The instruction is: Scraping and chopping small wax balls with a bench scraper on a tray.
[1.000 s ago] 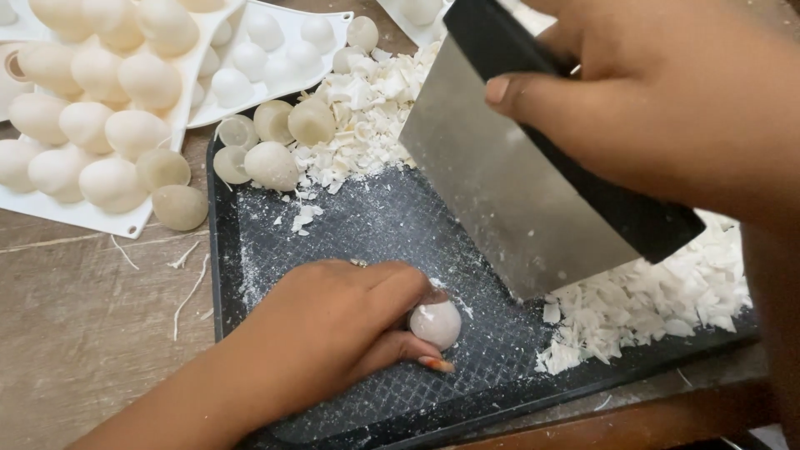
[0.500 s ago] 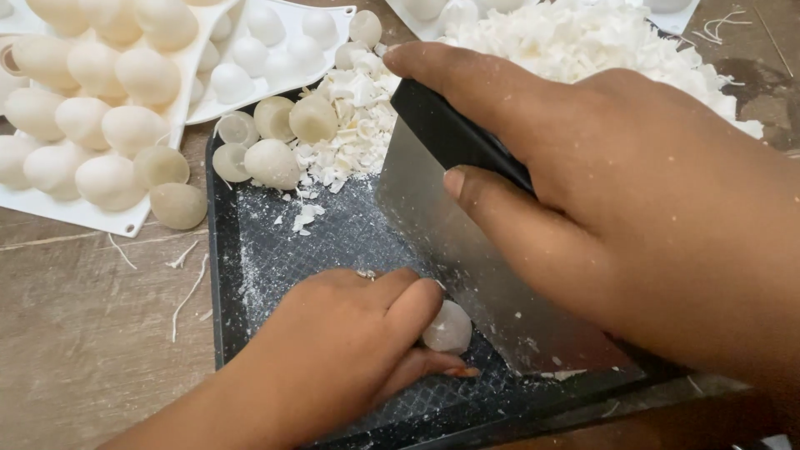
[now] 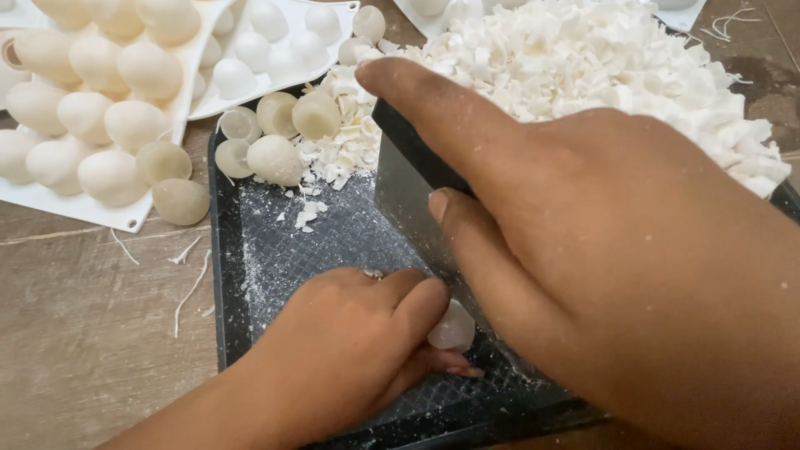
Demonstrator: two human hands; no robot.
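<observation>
Since the earlier pictures my right hand [image 3: 633, 250] has come closer to me and lower, and now it covers most of the scraper [image 3: 404, 187]; before, the whole steel blade was visible, tilted above the tray. Now only a small part of the blade and a corner of its black handle show, and I cannot see the blade's lower edge, because my fingers hide it. This hand grips the handle firmly, with the forefinger stretched along the top and the thumb on the steel.

Nearest to me, my left hand [image 3: 342, 350] lies on the black tray [image 3: 225, 275] and pinches a small white ball [image 3: 452, 327] between the thumb and the bent fingers. The ball is half hidden by these fingers and by my right hand, which is just beside it. It stays at almost the same place on the tray's patterned mat.

Further away, a few white half shells [image 3: 275, 158] lie at the tray's far left corner, beside a big pile of white shavings [image 3: 600, 58]. More of this pile is visible than before. To the left, on the wooden table [image 3: 83, 333], the white mould [image 3: 83, 108] full of round shapes is cut off by the picture's edge.
</observation>
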